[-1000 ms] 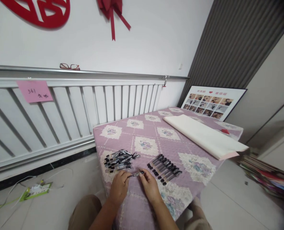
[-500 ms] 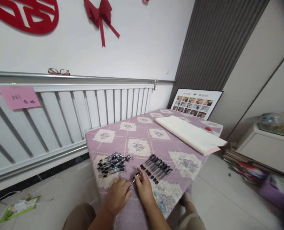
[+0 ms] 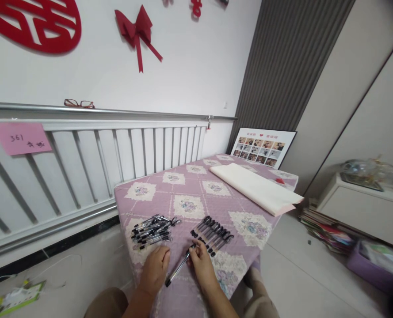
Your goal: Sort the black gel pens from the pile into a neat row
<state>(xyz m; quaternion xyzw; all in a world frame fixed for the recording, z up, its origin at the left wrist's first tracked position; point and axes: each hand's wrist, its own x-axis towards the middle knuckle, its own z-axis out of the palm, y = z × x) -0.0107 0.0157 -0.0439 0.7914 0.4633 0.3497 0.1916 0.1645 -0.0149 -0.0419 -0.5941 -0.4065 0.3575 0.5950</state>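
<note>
My right hand (image 3: pixel 201 261) pinches a clear-barrelled black pen (image 3: pixel 179 268) near its capped end. The pen slants down to the left over the cloth, its other end pointing toward me. Left of it rests my left hand (image 3: pixel 155 266), fingers curled in and closed, with no object showing in them and apart from the pen. Just beyond that hand lies a loose pile of similar pens (image 3: pixel 153 230). Beyond my right hand, several pens form a neat slanting row (image 3: pixel 212 234), side by side with caps pointing away; my fingers hide part of its near edge.
A purple floral cloth (image 3: pixel 163 201) covers the table. Farther right lies a folded cream sheet (image 3: pixel 254 187), with a framed photo board (image 3: pixel 264 148) behind it. A white radiator (image 3: pixel 93 154) runs along the left side. A purple bin (image 3: pixel 375 267) stands on the floor at right.
My left hand has let go of the pen and drawn back to the left. The pen now shows along its length in my right hand. The view has shifted slightly.
</note>
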